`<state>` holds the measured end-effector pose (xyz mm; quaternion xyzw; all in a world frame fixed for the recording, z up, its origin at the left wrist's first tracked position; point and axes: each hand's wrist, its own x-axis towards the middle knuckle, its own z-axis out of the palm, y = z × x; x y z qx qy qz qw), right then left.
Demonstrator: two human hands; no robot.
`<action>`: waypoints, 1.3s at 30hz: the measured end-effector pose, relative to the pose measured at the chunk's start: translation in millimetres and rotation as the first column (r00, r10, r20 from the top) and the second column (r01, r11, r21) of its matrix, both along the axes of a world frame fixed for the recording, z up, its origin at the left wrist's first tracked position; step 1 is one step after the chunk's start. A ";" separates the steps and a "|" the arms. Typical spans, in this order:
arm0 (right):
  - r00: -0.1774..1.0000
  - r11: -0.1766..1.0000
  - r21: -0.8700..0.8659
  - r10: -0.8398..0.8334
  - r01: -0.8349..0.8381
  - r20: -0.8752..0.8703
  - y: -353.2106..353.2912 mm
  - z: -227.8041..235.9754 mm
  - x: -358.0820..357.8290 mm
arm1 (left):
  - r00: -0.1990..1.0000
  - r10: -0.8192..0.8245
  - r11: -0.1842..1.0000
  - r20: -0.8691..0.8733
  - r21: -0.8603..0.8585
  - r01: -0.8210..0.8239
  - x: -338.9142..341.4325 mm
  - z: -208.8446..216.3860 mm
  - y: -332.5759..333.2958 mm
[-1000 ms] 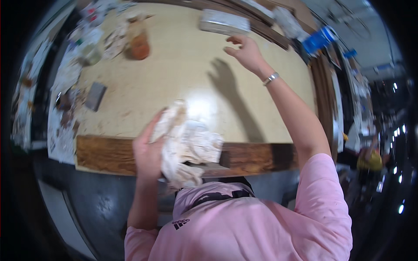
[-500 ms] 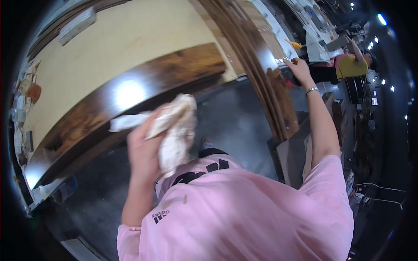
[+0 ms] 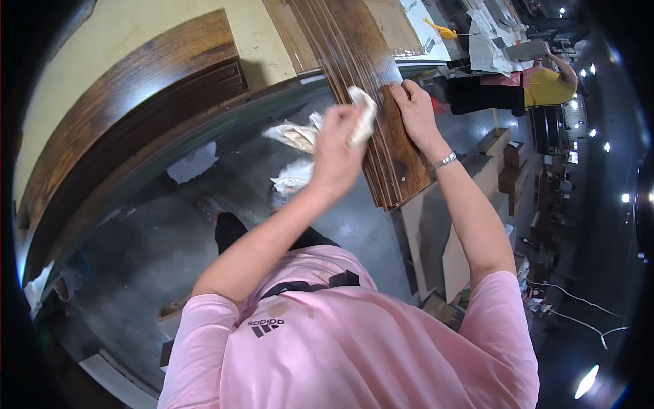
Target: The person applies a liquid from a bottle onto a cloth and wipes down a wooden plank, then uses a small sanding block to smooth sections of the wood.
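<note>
My left hand (image 3: 338, 151) is closed on a crumpled white rag (image 3: 366, 116), held at the left part of a stack of dark brown wooden planks (image 3: 392, 140). Motion blurs its fingers slightly. On the stack's right edge rests my right hand (image 3: 417, 117), thumb on the top plank and fingers curled over the side, partly hidden. The stack's near end juts out past the table edge. Further left, a second stack of glossy brown planks (image 3: 170, 51) lies on the pale tabletop (image 3: 255, 34).
White crumpled rags (image 3: 293, 176) show below my left forearm, and a pale scrap (image 3: 193, 162) lies on the grey floor. Brown panels (image 3: 446, 235) stand right of the planks. Beyond them, a person in a yellow top (image 3: 548, 88) holds a grey box (image 3: 526, 51).
My left hand has swung right with the rag, from beside the left planks to the right stack. My right hand now grips that stack's edge nearer my body. The whole view has shifted.
</note>
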<state>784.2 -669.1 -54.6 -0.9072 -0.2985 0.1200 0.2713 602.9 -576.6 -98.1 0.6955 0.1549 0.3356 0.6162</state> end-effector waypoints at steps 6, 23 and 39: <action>0.996 0.998 -0.030 0.051 -0.048 0.078 0.0 -12.0 3.7 | 0.993 -0.049 0.997 0.111 0.072 0.041 -29.8 -13.5 -60.8; 0.985 0.993 -0.032 0.121 -0.118 0.126 12.1 -11.8 -15.3 | 0.996 0.070 0.753 0.047 -0.658 -0.022 12.1 -14.0 -8.0; 0.991 0.991 -0.033 0.128 -0.127 0.040 17.1 -3.2 -18.2 | 0.958 -0.188 0.141 0.218 -0.959 0.246 -24.4 -14.6 -48.1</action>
